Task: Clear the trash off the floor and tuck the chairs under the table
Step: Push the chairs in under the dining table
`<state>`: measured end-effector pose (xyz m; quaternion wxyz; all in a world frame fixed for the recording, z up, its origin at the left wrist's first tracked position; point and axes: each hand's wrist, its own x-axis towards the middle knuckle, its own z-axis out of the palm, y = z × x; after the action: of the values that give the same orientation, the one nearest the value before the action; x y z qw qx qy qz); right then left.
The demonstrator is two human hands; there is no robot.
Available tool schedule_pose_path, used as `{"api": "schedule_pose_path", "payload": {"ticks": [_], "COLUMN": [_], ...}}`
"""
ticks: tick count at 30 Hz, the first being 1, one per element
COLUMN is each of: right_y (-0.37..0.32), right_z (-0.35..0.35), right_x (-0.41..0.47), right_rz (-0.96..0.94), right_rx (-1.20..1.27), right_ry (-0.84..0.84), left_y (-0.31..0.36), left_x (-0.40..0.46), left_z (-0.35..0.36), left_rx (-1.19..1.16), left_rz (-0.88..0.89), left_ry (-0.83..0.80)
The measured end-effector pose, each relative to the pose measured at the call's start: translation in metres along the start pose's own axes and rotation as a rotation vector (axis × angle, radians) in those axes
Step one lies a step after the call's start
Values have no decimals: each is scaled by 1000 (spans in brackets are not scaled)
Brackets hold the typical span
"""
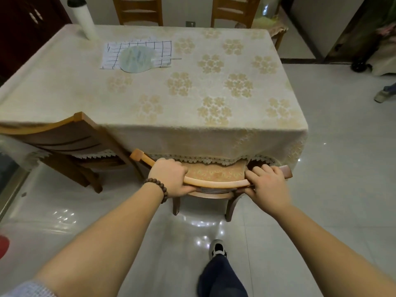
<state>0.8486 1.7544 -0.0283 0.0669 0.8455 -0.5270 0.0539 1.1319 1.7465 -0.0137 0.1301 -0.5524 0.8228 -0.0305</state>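
Observation:
A wooden chair point(216, 183) with a patterned seat cushion stands at the near edge of the table point(192, 136), its seat partly under the hanging cream tablecloth. My left hand point(169, 179) grips the left part of its curved top rail. My right hand point(265, 183) grips the right end of the same rail. A second wooden chair point(64, 138) stands to the left, its back leaning against the table's near left corner. Two more chairs point(137, 9) point(235, 9) stand at the far side. No trash shows on the visible floor.
On the table lie a checked cloth point(158, 46) with a round fan point(135, 58) on it and a white cylinder point(83, 18). My foot point(217, 249) is on glossy tiles behind the chair. Another person's shoe point(383, 96) is at the right edge.

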Motion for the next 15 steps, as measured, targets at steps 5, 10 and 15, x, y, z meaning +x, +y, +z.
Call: {"api": "schedule_pose_path", "payload": {"ticks": [5, 10, 15], "right_y": [70, 131, 132], "right_z": [5, -3, -5], "right_x": [47, 96, 112], "right_rz": [-40, -61, 25], "right_rx": [-29, -53, 47], "right_ry": [-94, -383, -258], "left_y": [26, 53, 52], "left_x": [53, 105, 104], "left_z": [-11, -25, -37], "left_rx": [-54, -152, -208], "left_rz": [-91, -167, -350], "left_ry": [23, -9, 147]}}
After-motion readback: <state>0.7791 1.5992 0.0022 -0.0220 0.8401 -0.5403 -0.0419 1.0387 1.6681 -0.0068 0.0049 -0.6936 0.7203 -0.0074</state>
